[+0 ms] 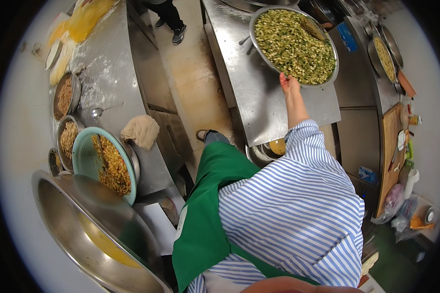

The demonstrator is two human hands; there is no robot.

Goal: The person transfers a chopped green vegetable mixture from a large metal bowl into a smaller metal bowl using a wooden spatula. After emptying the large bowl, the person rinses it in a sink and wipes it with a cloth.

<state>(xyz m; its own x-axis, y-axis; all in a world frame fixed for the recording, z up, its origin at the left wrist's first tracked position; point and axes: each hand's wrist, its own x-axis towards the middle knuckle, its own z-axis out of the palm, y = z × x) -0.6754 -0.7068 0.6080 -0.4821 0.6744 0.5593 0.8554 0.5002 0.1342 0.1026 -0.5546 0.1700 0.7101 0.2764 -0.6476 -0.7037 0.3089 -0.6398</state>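
My right hand (289,85), in a blue-and-white striped sleeve, grips the near rim of a wide steel basin (261,55). Chopped green and pale filling (295,47) fills this basin, and a wooden scoop (312,29) rests in it at the far right. The basin stands on a steel worktable (258,110). A metal utensil handle (244,40) shows beside its left rim. My left hand is out of view. At lower left, close to me, a large steel bowl (55,205) appears tilted, with something yellow (110,241) at its bottom.
A floured steel counter (112,80) on the left bears a turquoise bowl (81,146) of chopped filling, smaller bowls, a ladle (97,112) and a cloth (141,132). Another person's shoe (179,34) is in the aisle. Pans (384,58) and a cutting board (387,154) lie right.
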